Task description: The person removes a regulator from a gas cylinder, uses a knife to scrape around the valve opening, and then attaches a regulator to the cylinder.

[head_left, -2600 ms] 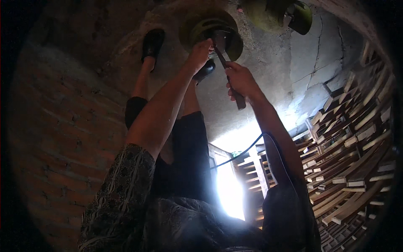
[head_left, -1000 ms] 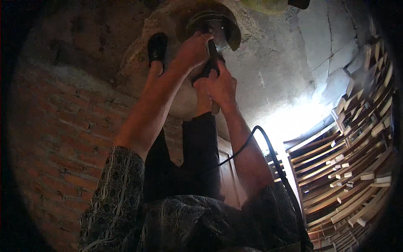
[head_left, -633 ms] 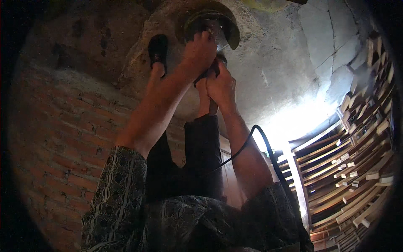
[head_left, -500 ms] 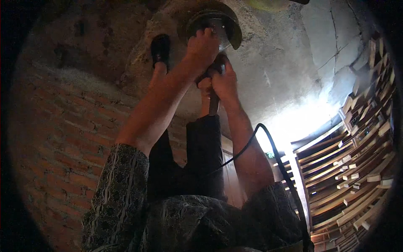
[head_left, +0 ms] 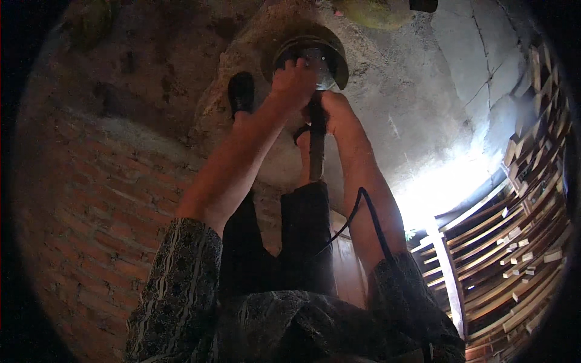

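An angle grinder with a long dark body hangs between my arms, its round guard at the far end. My right hand is closed round the grinder's body just below the guard; some of its fingers are hidden. My left hand is closed, with curled fingers against the front of the disc area inside the guard. What those fingers pinch is hidden. A shiny pale patch of the disc shows beside them. The black cord loops across my right forearm.
Below the tool lies a rough, cracked concrete floor. A brick wall rises on the left; stacked wooden slats fill the right, beside bright light. My black shoe stands left of the grinder. A yellowish round object lies at the far edge.
The view has shifted slightly. My right hand has moved up the grinder closer to the guard, and the body hangs straighter. The cord loop has dropped lower. My left hand stays at the disc.
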